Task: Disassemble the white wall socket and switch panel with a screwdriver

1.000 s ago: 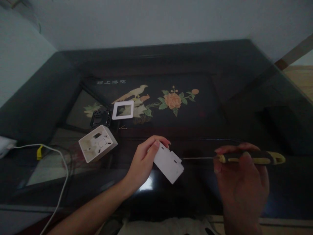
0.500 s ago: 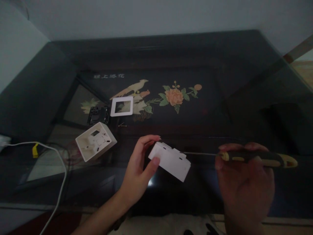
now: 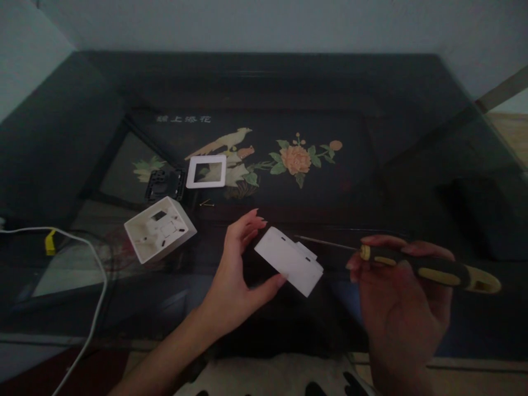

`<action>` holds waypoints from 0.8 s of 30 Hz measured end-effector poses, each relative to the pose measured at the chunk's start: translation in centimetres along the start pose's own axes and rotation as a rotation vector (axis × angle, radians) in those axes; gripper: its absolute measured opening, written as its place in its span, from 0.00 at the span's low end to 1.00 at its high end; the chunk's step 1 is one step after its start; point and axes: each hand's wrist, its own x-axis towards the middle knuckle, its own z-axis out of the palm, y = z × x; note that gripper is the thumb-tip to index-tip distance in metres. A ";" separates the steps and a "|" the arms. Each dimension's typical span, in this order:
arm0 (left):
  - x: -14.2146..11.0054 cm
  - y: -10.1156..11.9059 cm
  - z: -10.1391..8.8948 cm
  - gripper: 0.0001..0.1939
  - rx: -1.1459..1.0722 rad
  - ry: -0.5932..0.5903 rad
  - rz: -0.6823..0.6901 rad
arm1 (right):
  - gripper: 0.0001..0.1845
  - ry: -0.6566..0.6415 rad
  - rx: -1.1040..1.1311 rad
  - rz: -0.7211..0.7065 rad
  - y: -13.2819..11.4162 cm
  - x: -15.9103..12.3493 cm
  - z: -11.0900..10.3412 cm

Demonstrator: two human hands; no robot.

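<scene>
My left hand (image 3: 239, 269) grips a white plastic switch piece (image 3: 291, 261) at its left end, thumb under it and fingers above. My right hand (image 3: 402, 291) is closed round the black-and-yellow handle of a screwdriver (image 3: 416, 264). The thin metal shaft points left and its tip lies just above the upper right edge of the white piece. Both are held over a dark glass-topped table (image 3: 371, 126) painted with a bird and flowers.
A white open mounting box (image 3: 160, 228) sits at the left. Behind it lie a black insert (image 3: 164, 185), a white square frame (image 3: 206, 171) and small screws (image 3: 207, 204). A white cable (image 3: 88, 264) with a yellow tag runs along the left edge.
My left hand has turned the white piece so its flat face shows. The screwdriver tip has come off the piece's right side and lifted slightly above it.
</scene>
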 end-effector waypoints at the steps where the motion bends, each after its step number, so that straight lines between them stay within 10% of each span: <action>1: -0.1 -0.1 -0.2 0.41 0.017 0.005 0.015 | 0.08 0.008 -0.002 -0.006 0.0 0.0 -0.1; 10: -0.4 0.2 3.3 0.57 0.371 0.047 0.146 | 0.08 0.018 0.001 -0.030 0.4 0.0 0.1; 19: 0.6 -1.0 -1.4 0.60 0.068 -0.348 0.103 | 0.07 0.048 0.015 -0.023 -0.4 0.7 -0.7; 24: 1.5 -1.5 -0.9 0.68 -0.002 -0.351 0.043 | 0.15 -0.035 -0.079 0.018 -2.6 3.3 -0.7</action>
